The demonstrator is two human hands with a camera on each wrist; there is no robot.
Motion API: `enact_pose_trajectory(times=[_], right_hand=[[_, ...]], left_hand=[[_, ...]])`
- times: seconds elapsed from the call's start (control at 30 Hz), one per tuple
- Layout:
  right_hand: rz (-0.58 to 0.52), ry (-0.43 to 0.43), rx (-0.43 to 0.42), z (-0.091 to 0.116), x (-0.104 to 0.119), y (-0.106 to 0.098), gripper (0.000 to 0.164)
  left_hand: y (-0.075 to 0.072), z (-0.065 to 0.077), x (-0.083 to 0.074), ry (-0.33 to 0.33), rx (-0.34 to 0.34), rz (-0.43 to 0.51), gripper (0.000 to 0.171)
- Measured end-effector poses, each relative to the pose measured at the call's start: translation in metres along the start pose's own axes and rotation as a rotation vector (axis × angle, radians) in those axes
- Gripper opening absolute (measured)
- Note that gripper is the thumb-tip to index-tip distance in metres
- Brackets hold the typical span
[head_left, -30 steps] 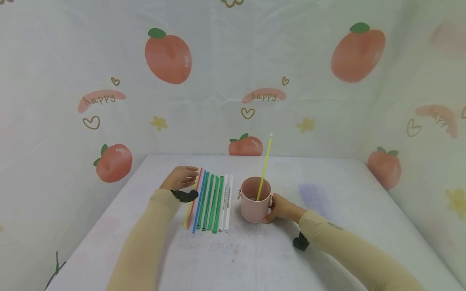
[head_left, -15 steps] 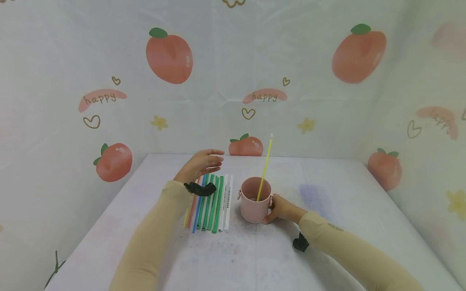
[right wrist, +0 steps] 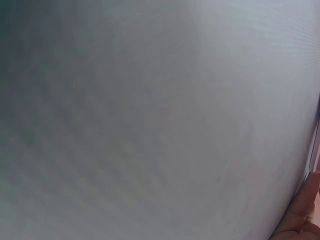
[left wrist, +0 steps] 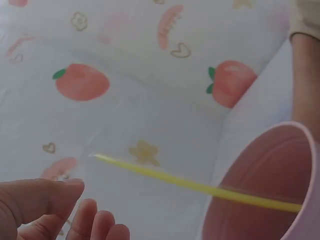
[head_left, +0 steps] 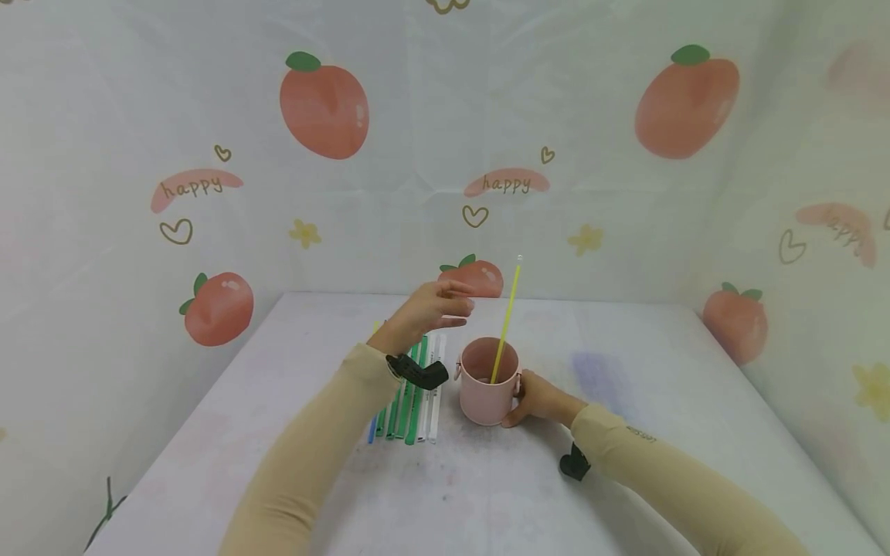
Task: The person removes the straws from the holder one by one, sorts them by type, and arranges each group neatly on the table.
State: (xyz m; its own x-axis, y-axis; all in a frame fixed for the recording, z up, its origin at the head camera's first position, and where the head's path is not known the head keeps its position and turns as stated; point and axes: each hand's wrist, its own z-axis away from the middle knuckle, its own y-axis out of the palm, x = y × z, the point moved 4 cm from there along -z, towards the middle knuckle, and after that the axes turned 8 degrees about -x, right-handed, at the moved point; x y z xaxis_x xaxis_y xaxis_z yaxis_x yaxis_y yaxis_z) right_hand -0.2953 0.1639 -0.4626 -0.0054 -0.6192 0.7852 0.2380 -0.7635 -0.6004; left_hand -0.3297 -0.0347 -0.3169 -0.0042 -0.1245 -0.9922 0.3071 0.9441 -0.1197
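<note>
A pink bucket (head_left: 484, 403) with small side handles stands upright on the table. One yellow straw (head_left: 508, 316) in a clear wrapper leans in it, its top well above the rim. My right hand (head_left: 545, 398) grips the bucket's right side. Left of and above the bucket, my left hand (head_left: 433, 307) hovers with relaxed fingers and holds nothing. In the left wrist view, the yellow straw (left wrist: 165, 179) points its wrapped tip towards that hand (left wrist: 55, 212), a small gap apart. Under the left forearm lies a row of wrapped straws, including several green straws (head_left: 413, 413), partly hidden.
White wrapped straws (head_left: 436, 405) lie at the row's right end, close to the bucket. A pale cloth (head_left: 445, 510) covers the table, and a fruit-printed curtain (head_left: 417, 116) rises behind it. The right wrist view is mostly a blurred pale surface (right wrist: 165, 120).
My left hand has moved right from the left end of the straw row, over the straws, towards the yellow straw's top. My right hand and the bucket have stayed in place.
</note>
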Motion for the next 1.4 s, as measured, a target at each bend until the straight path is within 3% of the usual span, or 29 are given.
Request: enact_pose_trajectory(times=[0.23, 0.53, 1.0, 1.4], right_hand=[[0.014, 0.012, 0.005, -0.001, 0.001, 0.000, 0.068], [-0.009, -0.010, 0.020, -0.003, -0.001, 0.000, 0.073], [-0.009, -0.022, 0.019, -0.003, -0.001, 0.001, 0.077], [0.019, -0.023, 0.011, 0.000, 0.001, -0.001, 0.070]], left_hand=[[0.025, -0.008, 0.007, 0.012, 0.016, -0.044, 0.034], [0.043, -0.021, 0.019, -0.019, -0.064, -0.061, 0.037], [0.053, -0.028, 0.025, -0.033, -0.098, -0.084, 0.035], [0.058, -0.032, 0.026, -0.046, -0.105, -0.122, 0.033]])
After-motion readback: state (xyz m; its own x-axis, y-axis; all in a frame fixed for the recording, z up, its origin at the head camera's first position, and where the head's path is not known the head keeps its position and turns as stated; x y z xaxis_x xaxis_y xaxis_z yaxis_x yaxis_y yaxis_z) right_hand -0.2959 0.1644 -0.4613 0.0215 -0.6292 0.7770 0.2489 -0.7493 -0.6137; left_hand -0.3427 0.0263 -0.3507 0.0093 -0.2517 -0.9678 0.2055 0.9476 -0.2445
